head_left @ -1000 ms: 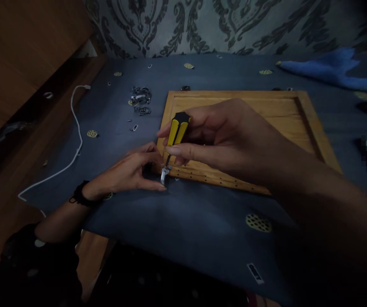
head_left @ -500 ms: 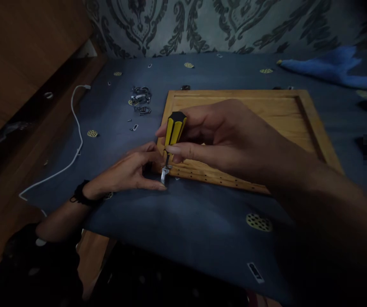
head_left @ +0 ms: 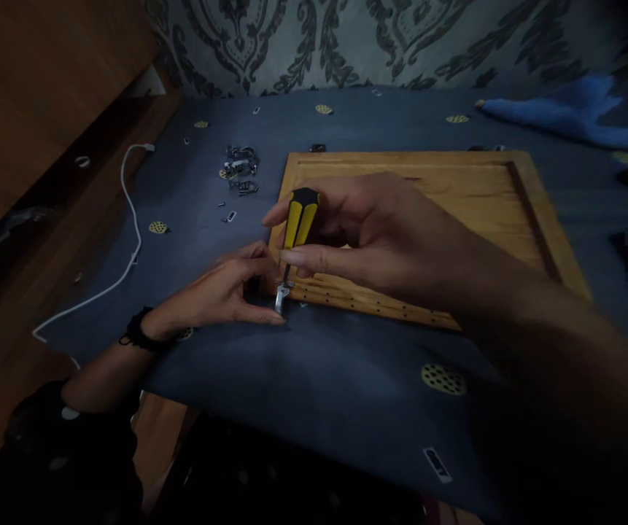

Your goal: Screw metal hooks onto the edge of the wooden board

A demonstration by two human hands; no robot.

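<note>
My right hand grips a screwdriver with a yellow and black handle between thumb and fingers, held nearly upright. Its shaft points down onto a small silver metal hinge at the near left corner of a wooden panel. My left hand is closed around that hinge, with the thumb along its near end and the fingers at the panel's corner. Small dark holes run along the panel's near edge. The screwdriver's tip is too small to make out against the hinge.
More metal hinges lie in a pile at the back left, with loose screws nearby. A white cable curves along the left side. At the back right lies a blue cloth. Dark patterned fabric covers the surface.
The screwdriver's handle has turned slightly in my right hand, and the right index finger has shifted a little to the left. My left hand and the hinge look unchanged.
</note>
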